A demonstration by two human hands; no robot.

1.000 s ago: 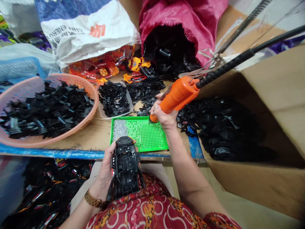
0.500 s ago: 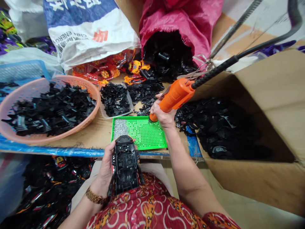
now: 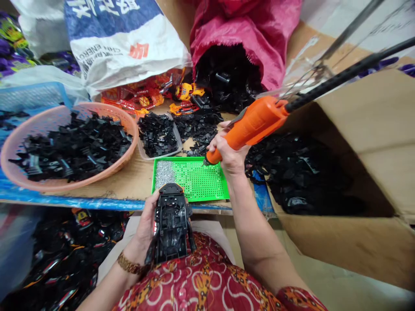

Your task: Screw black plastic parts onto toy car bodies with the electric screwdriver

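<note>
My left hand [image 3: 146, 226] grips a black toy car chassis [image 3: 171, 222], underside up, close against my body. My fingers wrap its left side, and a fingertip shows at its far right edge. My right hand [image 3: 230, 151] is closed round an orange electric screwdriver [image 3: 254, 123], tilted with its tip down and to the left. That tip is over the green perforated tray [image 3: 207, 198]; whether it touches I cannot tell. Small silver screws [image 3: 165, 172] lie heaped at the tray's left end, with others scattered in its holes.
A pink basket [image 3: 129, 160] and a clear plastic tub [image 3: 178, 144] hold black parts. Behind lie orange car shells [image 3: 186, 91], a red sack [image 3: 272, 52] and a white sack [image 3: 129, 65]. A cardboard box [image 3: 340, 242] of black parts stands right. The screwdriver's cable [image 3: 350, 73] runs to the upper right.
The screwdriver's body has swung right and tilted flatter, its tip staying over the tray, and my right hand has shifted slightly right. My left hand and the chassis hardly move.
</note>
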